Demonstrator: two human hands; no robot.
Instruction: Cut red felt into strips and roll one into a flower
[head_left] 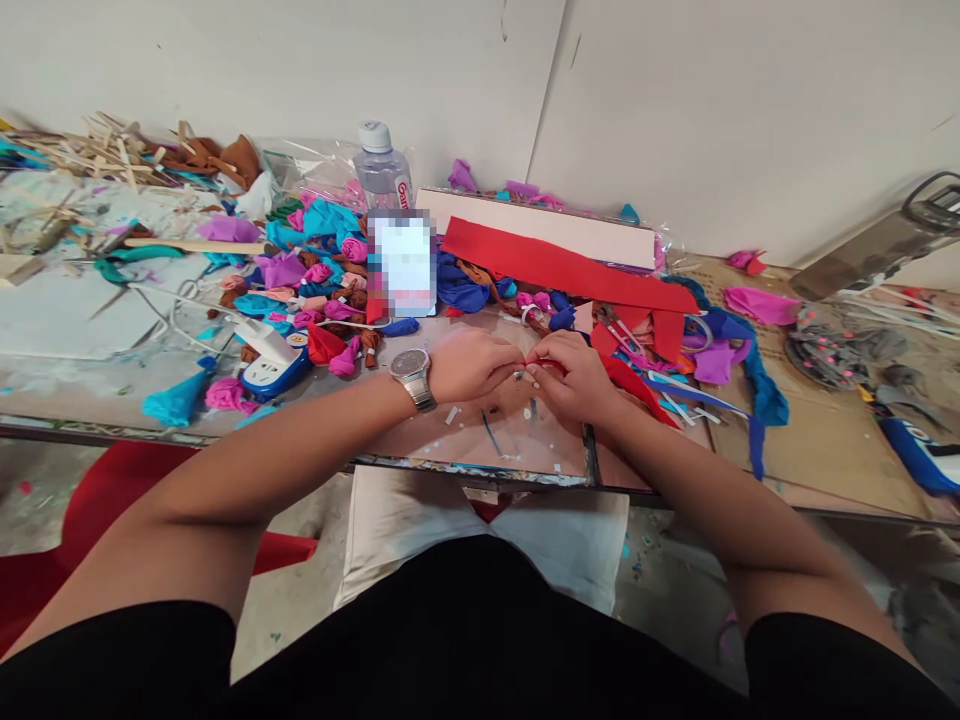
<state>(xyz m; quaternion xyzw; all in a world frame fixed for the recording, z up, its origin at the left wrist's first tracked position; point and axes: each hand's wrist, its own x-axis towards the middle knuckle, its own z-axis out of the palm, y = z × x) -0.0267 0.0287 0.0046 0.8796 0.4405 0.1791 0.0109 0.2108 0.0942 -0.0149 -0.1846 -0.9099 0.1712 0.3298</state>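
Both my hands meet above the near edge of the table, fingertips touching. My right hand (574, 378) is closed around a small piece of red cloth (553, 367), of which only a bit shows between the fingers. My left hand (472, 366), with a metal watch (411, 377) on its wrist, is pinched at the fingertips against the right one; what lies in that pinch is hidden. Just behind the hands lie a long red cloth strip (555, 262) and small scissors (624, 335). Rolled, flower-like bits of coloured cloth (319, 275) are heaped to the left.
A phone (405, 265) leans in front of a water bottle (384, 170). A blue-and-white power strip (276, 372) with a plugged-in adapter sits left. Green-handled pliers (131, 262) and wooden sticks (97, 150) lie farther left. Cardboard (817, 450) and a tilted dark bottle (862, 245) are right.
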